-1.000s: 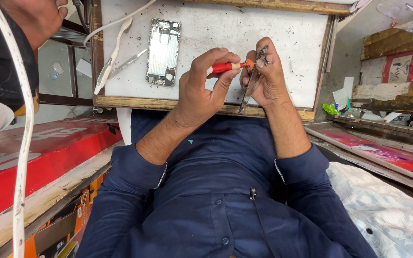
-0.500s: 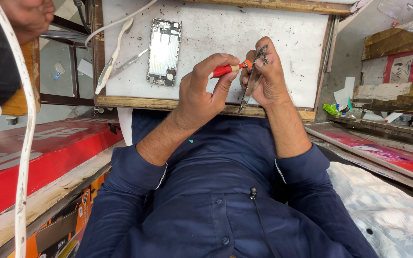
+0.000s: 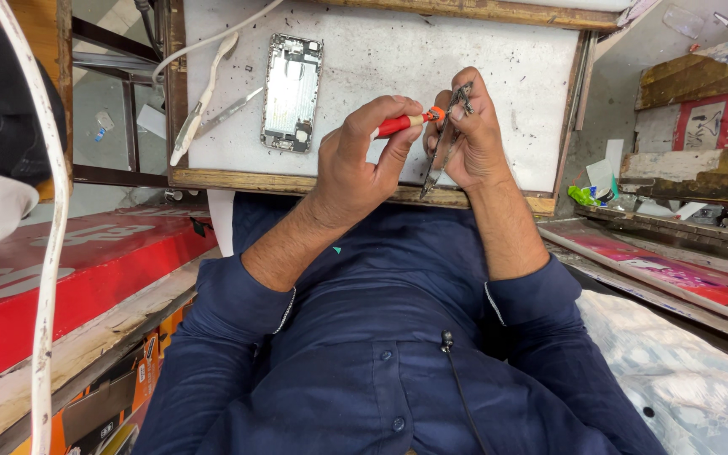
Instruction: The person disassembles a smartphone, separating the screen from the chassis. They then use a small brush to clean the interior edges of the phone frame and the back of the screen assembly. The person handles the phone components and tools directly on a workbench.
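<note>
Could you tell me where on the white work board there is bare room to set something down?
The white work board is bare between the opened phone shell and the hands, and along its far right. It is crowded at the left edge, by the white cable and tweezers.

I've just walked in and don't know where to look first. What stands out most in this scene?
Two hands meet at the middle of a white work board: the left hand pinches a red-handled screwdriver, its tip at the right hand, which grips metal tweezers. To their left lies an opened phone shell, with a second pair of tweezers beside it.
</note>
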`<action>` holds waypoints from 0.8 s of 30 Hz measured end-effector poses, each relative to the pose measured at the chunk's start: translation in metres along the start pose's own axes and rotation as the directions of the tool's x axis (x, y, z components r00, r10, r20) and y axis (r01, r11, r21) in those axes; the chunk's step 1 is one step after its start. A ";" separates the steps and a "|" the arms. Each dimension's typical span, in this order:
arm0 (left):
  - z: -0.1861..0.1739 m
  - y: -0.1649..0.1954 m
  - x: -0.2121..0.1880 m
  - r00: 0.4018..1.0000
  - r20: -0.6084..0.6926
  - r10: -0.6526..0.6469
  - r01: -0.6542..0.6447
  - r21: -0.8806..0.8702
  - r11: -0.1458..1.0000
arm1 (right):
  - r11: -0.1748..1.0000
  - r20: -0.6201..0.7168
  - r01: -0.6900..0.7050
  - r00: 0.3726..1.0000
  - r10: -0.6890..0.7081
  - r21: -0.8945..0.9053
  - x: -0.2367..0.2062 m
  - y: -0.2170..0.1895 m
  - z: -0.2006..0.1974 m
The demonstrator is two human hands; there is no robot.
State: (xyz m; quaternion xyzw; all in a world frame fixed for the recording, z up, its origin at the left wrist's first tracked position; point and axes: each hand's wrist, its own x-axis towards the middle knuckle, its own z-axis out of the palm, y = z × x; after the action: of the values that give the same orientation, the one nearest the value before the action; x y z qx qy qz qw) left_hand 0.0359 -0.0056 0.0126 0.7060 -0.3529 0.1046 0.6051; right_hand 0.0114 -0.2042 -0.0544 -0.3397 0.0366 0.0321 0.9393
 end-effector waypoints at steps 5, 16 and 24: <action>0.001 0.002 0.000 1.000 -0.018 -0.017 0.017 -0.005 1.000 | 1.000 -0.001 0.000 1.000 0.000 0.002 0.000 -0.001 0.003; -0.009 0.004 0.015 0.989 0.136 0.056 -0.059 0.018 0.998 | 0.999 -0.020 0.016 1.000 -0.017 -0.045 0.000 -0.001 0.007; -0.012 0.004 0.018 0.988 0.143 0.057 -0.064 0.044 0.997 | 0.998 -0.053 0.012 0.998 -0.016 -0.064 -0.001 0.001 0.001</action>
State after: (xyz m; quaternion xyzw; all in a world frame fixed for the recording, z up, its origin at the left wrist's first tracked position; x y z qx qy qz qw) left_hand 0.0496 -0.0012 0.0287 0.7151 -0.4134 0.0810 0.5579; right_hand 0.0103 -0.2030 -0.0541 -0.3703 0.0584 0.0176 0.9269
